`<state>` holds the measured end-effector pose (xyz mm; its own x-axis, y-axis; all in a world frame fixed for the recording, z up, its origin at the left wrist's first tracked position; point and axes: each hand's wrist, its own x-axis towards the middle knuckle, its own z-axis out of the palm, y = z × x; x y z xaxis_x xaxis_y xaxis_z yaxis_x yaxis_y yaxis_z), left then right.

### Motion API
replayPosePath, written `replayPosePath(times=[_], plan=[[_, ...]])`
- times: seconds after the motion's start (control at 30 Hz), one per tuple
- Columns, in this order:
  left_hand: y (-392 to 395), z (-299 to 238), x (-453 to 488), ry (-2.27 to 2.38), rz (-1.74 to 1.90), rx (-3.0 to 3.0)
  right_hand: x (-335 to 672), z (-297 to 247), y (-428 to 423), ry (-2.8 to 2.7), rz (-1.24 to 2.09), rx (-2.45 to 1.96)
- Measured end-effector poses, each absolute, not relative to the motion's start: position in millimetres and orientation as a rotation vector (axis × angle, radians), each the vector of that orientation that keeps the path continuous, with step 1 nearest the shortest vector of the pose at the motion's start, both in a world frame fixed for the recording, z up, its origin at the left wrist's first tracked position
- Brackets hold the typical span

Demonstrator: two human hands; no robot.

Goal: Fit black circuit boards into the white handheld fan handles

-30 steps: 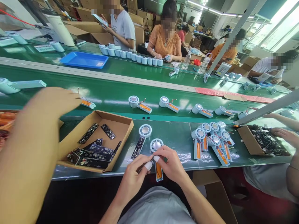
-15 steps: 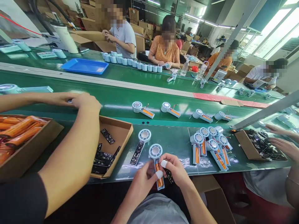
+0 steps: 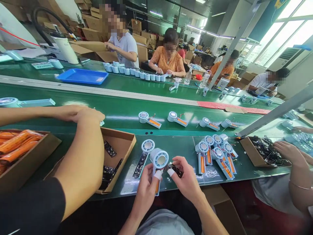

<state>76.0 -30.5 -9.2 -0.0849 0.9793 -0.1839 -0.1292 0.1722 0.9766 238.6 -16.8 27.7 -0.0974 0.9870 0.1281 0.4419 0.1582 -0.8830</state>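
Both hands are busy here: the left hand (image 3: 146, 181) is wrapped round the handle of a light-blue handheld fan (image 3: 159, 159), head end pointing away, at the near edge of the tabletop (image 3: 174, 143). The right hand (image 3: 185, 178) pinches a small black circuit board (image 3: 178, 170) between thumb and fingers, just right of the fan.

Going by looks, this one's maybe halfway. Its orange battery (image 3: 156, 188) seems to be in the handle already, but the board isn't seated there yet. Can't tell whether the two are connected, too small to see.

Just left and a bit farther off lies a second fan (image 3: 148, 146) with a board along its handle, so it's probably further along. Plenty left though: the cluster of fans (image 3: 218, 153) on the right has orange batteries showing, and so does the row of fans (image 3: 143, 117) on the far green belt (image 3: 122, 114).

Loose boards (image 3: 110, 149) sit in a cardboard box (image 3: 129, 143) on the left, partly hidden by a co-worker's arm (image 3: 84, 156). Another box (image 3: 249, 151), far right, is heaped with boards too.
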Motion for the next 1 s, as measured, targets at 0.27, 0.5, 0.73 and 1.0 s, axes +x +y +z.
replayPosePath(times=[0.27, 0.5, 0.73, 1.0], plan=[[-27, 7, 75, 1.251, 1.163, 0.940, 243, 58, -25, -2.481, 0.730, -1.240], [-33, 8, 70, 1.048, 1.052, 0.795, 232, 38, -24, -1.853, 1.516, -1.120], [-42, -5, 77, 0.983, 1.122, 0.739, 215, 11, -34, -1.258, 1.638, -1.174], [-39, 0, 87, 1.331, 1.124, 0.962, 210, 17, -54, -1.239, 1.382, -1.239]])
